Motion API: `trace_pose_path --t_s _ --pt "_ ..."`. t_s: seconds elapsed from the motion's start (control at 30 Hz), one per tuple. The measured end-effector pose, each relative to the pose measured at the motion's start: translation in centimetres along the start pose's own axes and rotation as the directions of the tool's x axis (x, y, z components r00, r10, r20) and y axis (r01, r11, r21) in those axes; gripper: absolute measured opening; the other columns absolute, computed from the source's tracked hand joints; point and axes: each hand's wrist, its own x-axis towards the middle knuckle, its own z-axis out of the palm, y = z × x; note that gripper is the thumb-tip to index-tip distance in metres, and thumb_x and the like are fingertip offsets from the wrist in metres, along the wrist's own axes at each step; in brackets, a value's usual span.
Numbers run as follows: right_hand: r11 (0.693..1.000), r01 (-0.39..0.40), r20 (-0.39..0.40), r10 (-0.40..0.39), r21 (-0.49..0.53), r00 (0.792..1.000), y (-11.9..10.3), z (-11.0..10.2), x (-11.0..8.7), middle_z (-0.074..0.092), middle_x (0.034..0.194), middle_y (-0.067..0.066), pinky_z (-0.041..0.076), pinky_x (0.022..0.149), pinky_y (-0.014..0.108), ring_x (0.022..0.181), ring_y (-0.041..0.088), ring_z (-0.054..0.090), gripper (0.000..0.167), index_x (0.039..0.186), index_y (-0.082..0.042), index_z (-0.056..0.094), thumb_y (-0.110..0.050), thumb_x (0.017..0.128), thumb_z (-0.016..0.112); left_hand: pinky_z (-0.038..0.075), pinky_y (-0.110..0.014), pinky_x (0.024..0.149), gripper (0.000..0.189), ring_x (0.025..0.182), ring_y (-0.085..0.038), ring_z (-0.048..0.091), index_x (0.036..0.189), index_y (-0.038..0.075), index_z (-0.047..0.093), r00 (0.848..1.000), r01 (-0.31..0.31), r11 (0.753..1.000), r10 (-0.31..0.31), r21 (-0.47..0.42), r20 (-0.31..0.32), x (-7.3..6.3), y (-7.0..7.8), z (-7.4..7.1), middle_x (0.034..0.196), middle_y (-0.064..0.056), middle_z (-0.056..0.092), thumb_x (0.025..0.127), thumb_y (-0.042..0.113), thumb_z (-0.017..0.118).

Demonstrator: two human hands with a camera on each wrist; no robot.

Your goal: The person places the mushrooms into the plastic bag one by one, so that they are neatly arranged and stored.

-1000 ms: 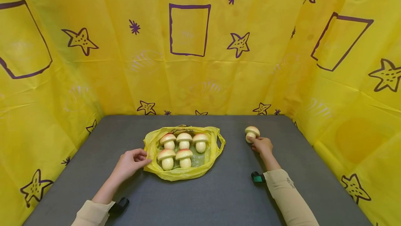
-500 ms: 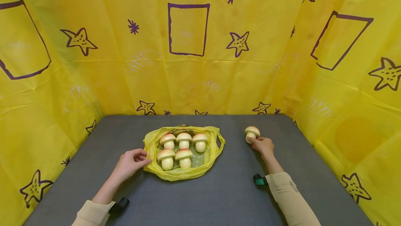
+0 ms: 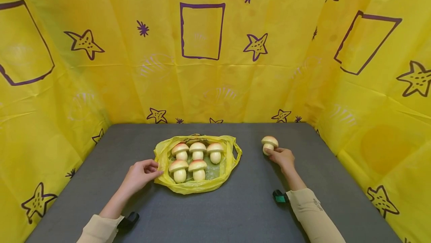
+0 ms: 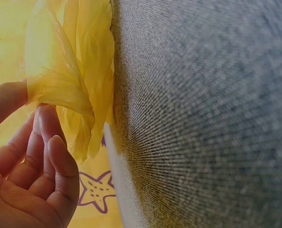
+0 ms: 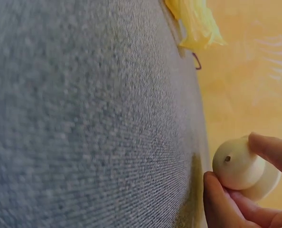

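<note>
A yellow plastic bag lies spread on the grey table, and several toy mushrooms with pale stems and reddish caps sit on it in two rows. My left hand pinches the bag's left edge between thumb and fingers. A single mushroom stands on the table to the right of the bag. My right hand grips that mushroom's stem with its fingertips.
Yellow cloth walls with purple stars and rectangles close in the table at the back and on both sides. Bare grey table surface lies in front of the bag and between my two arms.
My right hand has drawn the single mushroom slightly left and toward me. The left hand keeps its pinch on the bag's edge and has not moved.
</note>
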Motion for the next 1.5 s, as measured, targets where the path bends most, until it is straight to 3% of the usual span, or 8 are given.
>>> trace_pose_path --t_s 1.0,1.5 --pt "0.998 0.063 0.089 -0.061 -0.019 0.994 -1.6 1.4 -2.7 0.073 0.080 0.012 0.050 0.062 0.019 0.072 0.017 0.072 0.053 0.103 0.005 0.069 -0.039 0.076 0.078 0.045 -0.022 0.058 0.032 0.069 -0.011 0.057 0.097 0.004 0.066 1.000 -0.012 1.000 0.012 0.015 -0.001 0.1 -0.2 0.1 0.082 -0.003 0.067 0.079 0.029 0.077" --pt "0.997 0.076 0.151 -0.073 -0.014 0.986 -2.9 2.2 -4.6 0.073 0.080 0.012 0.055 0.071 0.031 0.072 0.019 0.072 0.051 0.104 0.005 0.069 -0.036 0.076 0.079 0.045 -0.022 0.058 0.032 0.068 -0.009 0.057 0.097 0.004 0.066 1.000 -0.027 1.000 0.027 0.011 -0.007 0.1 -0.3 0.1 0.082 -0.002 0.067 0.080 0.029 0.076"
